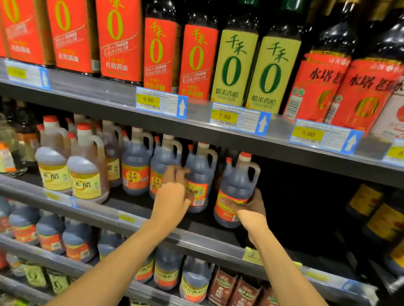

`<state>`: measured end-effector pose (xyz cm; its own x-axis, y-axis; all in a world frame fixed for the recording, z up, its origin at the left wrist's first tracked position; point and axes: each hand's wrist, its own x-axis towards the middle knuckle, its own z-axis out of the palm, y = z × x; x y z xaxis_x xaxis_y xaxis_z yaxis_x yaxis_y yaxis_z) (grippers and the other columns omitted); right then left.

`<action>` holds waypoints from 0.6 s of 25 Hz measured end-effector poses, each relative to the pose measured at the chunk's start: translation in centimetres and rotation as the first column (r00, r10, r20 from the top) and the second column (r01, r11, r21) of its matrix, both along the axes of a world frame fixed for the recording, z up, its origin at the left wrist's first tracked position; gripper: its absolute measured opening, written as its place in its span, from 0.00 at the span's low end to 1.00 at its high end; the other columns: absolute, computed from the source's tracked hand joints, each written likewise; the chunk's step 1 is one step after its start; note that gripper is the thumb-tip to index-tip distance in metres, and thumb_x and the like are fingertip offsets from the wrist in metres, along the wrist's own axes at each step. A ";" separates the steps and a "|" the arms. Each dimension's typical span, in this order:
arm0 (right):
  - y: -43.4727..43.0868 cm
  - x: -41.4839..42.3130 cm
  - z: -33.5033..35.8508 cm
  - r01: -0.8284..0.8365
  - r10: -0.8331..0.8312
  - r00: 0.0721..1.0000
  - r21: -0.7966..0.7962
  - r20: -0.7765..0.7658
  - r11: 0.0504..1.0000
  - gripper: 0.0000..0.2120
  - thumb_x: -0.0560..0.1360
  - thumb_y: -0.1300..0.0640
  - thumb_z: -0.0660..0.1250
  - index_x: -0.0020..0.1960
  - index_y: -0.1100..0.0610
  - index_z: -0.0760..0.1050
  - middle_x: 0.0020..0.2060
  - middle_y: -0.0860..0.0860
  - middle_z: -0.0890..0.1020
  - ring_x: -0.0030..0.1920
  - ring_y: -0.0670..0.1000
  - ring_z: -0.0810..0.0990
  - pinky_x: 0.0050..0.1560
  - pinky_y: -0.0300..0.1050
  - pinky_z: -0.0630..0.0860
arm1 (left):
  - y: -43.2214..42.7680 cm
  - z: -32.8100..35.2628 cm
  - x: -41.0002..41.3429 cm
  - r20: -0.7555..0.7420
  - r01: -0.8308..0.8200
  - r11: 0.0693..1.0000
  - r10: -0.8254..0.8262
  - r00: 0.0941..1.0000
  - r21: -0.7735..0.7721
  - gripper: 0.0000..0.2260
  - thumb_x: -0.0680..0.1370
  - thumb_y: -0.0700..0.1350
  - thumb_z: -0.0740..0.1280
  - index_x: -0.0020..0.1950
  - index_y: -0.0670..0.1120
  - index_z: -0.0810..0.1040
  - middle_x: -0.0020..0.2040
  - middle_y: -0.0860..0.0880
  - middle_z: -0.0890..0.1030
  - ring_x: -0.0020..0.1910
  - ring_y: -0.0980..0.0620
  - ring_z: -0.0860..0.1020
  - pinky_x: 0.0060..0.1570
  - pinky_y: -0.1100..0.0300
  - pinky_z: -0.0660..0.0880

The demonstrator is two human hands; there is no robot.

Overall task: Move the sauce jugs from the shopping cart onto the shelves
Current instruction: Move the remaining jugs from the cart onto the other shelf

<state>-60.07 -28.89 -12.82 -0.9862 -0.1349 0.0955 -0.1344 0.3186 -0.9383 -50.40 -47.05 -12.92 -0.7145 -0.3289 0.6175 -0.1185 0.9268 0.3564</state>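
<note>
This is the placing step. Just right of frame centre, the right hand [252, 208] grips the lower body of a dark sauce jug [235, 187] at the right end of the row on the middle shelf [196, 239]. I cannot tell whether its base is down. The left hand [172, 196], fingers loose, touches the neighbouring jug [198, 176]. The next move probably calls for seating the jug upright and then letting go.

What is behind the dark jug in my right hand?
Beside the neck of the dark jug, another jug's red cap shows; the rest of that jug is covered, and farther back is too dark.
</note>
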 end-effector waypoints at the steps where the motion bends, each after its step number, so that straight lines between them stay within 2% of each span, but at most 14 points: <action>1: -0.3 -0.2 0.1 0.030 -0.030 1.000 0.028 0.005 0.999 0.35 0.64 0.53 0.81 0.66 0.57 0.69 0.59 0.56 0.80 0.58 0.59 0.81 0.57 0.53 0.78 | 0.6 0.0 0.2 0.075 0.007 0.996 0.000 0.997 -0.090 0.25 0.68 0.42 0.75 0.63 0.43 0.74 0.63 0.42 0.72 0.56 0.39 0.77 0.49 0.48 0.78; 2: -0.7 -0.4 0.1 0.061 -0.062 0.998 0.056 0.014 0.997 0.34 0.65 0.53 0.81 0.65 0.58 0.69 0.58 0.57 0.81 0.58 0.60 0.81 0.56 0.53 0.78 | 0.9 -0.2 0.2 0.148 0.055 0.988 -0.033 0.988 -0.145 0.21 0.68 0.42 0.74 0.60 0.43 0.77 0.62 0.43 0.73 0.57 0.39 0.76 0.48 0.49 0.78; 4: -1.7 -0.4 0.3 0.082 -0.083 0.997 0.098 0.005 0.992 0.33 0.65 0.51 0.80 0.65 0.59 0.70 0.59 0.58 0.81 0.59 0.62 0.80 0.57 0.55 0.78 | 1.0 -0.6 0.0 0.201 0.131 0.974 -0.092 0.975 -0.187 0.14 0.67 0.41 0.74 0.52 0.42 0.81 0.58 0.43 0.74 0.56 0.39 0.76 0.45 0.50 0.78; 7: -2.8 -0.7 0.2 0.078 -0.073 0.997 0.178 -0.033 0.981 0.32 0.66 0.49 0.78 0.65 0.58 0.71 0.61 0.58 0.79 0.62 0.61 0.78 0.62 0.56 0.76 | 1.0 -0.5 -0.5 0.227 0.144 0.958 -0.086 0.970 -0.249 0.11 0.59 0.38 0.78 0.38 0.41 0.80 0.49 0.42 0.77 0.44 0.39 0.79 0.30 0.55 0.76; 9: -3.2 -0.7 0.1 0.078 -0.072 0.997 0.220 -0.036 0.972 0.36 0.64 0.48 0.79 0.67 0.57 0.69 0.63 0.57 0.77 0.64 0.59 0.77 0.64 0.55 0.75 | 1.6 -0.3 -0.2 0.222 0.110 0.944 -0.041 0.974 -0.310 0.11 0.57 0.39 0.79 0.36 0.43 0.82 0.48 0.42 0.80 0.45 0.39 0.81 0.29 0.56 0.75; 10: -3.3 -0.7 0.0 0.074 -0.069 0.997 0.234 -0.029 0.969 0.38 0.63 0.48 0.80 0.68 0.57 0.69 0.64 0.57 0.77 0.64 0.59 0.77 0.64 0.54 0.75 | 2.1 -0.3 -0.1 0.238 0.095 0.946 -0.019 0.971 -0.311 0.11 0.59 0.41 0.78 0.40 0.45 0.84 0.51 0.42 0.80 0.49 0.39 0.81 0.32 0.55 0.75; 12: -3.3 -0.2 0.0 0.067 -0.064 0.998 0.255 -0.020 0.965 0.41 0.61 0.48 0.81 0.69 0.56 0.67 0.63 0.56 0.77 0.63 0.59 0.78 0.62 0.54 0.76 | 3.0 0.0 0.0 0.310 0.071 0.964 0.012 0.951 -0.255 0.16 0.67 0.43 0.72 0.55 0.48 0.83 0.61 0.41 0.77 0.59 0.39 0.77 0.45 0.50 0.74; 13: -3.3 0.0 0.0 0.073 -0.069 0.997 0.267 -0.023 0.961 0.42 0.61 0.48 0.82 0.69 0.56 0.67 0.63 0.56 0.78 0.62 0.59 0.78 0.61 0.53 0.77 | 3.3 -0.1 0.0 0.339 0.055 0.965 0.036 0.940 -0.255 0.19 0.71 0.45 0.68 0.62 0.50 0.79 0.65 0.41 0.74 0.63 0.39 0.74 0.51 0.49 0.72; 15: -3.6 0.0 0.1 0.085 -0.079 0.996 0.304 -0.030 0.949 0.39 0.63 0.49 0.80 0.68 0.57 0.68 0.62 0.55 0.79 0.62 0.58 0.79 0.60 0.49 0.77 | 3.4 -0.2 0.1 0.373 0.030 0.963 0.075 0.925 -0.268 0.23 0.75 0.48 0.64 0.71 0.52 0.71 0.68 0.42 0.70 0.65 0.40 0.71 0.57 0.49 0.69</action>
<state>-60.09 -32.46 -12.73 -0.9937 -0.0793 0.0797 -0.1114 0.5998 -0.7924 -50.31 -43.61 -13.17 -0.9048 -0.2105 0.3701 -0.2171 0.9759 0.0243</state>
